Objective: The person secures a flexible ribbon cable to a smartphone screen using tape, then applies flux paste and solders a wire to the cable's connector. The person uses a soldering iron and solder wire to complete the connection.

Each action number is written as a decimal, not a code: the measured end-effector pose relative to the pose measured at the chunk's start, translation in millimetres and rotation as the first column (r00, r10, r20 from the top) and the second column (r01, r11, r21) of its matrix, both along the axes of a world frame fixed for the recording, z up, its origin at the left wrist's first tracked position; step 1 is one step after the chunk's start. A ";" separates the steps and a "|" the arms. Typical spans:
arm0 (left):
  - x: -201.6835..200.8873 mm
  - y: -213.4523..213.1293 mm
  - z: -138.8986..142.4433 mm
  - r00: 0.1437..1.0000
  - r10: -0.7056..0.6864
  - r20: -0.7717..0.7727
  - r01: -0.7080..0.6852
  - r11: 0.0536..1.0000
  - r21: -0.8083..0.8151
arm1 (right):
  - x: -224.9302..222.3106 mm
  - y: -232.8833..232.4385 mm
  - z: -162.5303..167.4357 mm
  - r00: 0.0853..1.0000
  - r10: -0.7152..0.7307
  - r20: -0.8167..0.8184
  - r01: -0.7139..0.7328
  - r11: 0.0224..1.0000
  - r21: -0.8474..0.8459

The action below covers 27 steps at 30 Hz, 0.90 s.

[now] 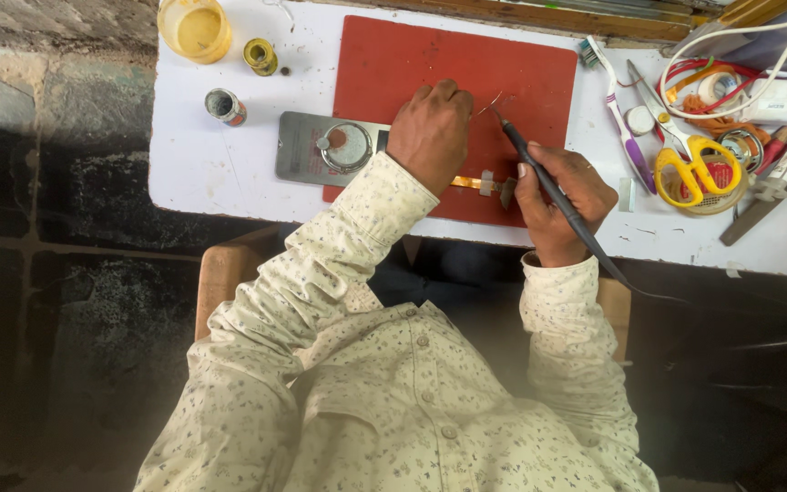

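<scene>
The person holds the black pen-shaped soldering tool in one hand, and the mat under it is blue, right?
Not quite: the head view shows the flat mat is red, not blue. The right hand does hold the black pen-shaped soldering tool over it.

Cream floral long-sleeved buttoned shirt, ring on finger.

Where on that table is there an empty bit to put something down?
Bare white table lies left of the red mat, between the small tin and the metal plate. The mat's top part is bare too. The right end is crowded: toothbrush, yellow scissors, tape, cables.
</scene>
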<state>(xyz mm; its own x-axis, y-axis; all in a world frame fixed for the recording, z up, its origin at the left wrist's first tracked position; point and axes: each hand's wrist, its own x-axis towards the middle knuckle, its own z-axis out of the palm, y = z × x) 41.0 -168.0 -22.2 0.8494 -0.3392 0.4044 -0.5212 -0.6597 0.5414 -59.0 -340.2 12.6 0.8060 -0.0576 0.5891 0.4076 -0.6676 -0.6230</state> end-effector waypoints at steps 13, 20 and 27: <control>-1.3 -0.7 0.6 1.000 0.002 -0.002 -0.002 1.000 0.000 | 1.4 1.4 -1.3 0.999 0.051 0.001 -0.051 0.999 0.013; -1.1 -0.5 1.1 1.000 0.000 -0.007 0.000 1.000 0.007 | 1.3 1.0 -1.5 0.997 0.073 0.016 -0.073 0.997 -0.007; -0.9 -0.7 1.9 1.000 0.005 0.004 -0.005 0.999 0.035 | 1.9 0.5 -3.2 0.996 0.085 0.033 -0.084 0.996 -0.025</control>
<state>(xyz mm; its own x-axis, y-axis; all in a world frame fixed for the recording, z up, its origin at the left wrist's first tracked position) 40.1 -168.7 -20.4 0.8495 -0.3493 0.3953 -0.5200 -0.6809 0.5158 -57.1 -339.7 9.4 0.7871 0.0239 0.6164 0.4835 -0.6445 -0.5924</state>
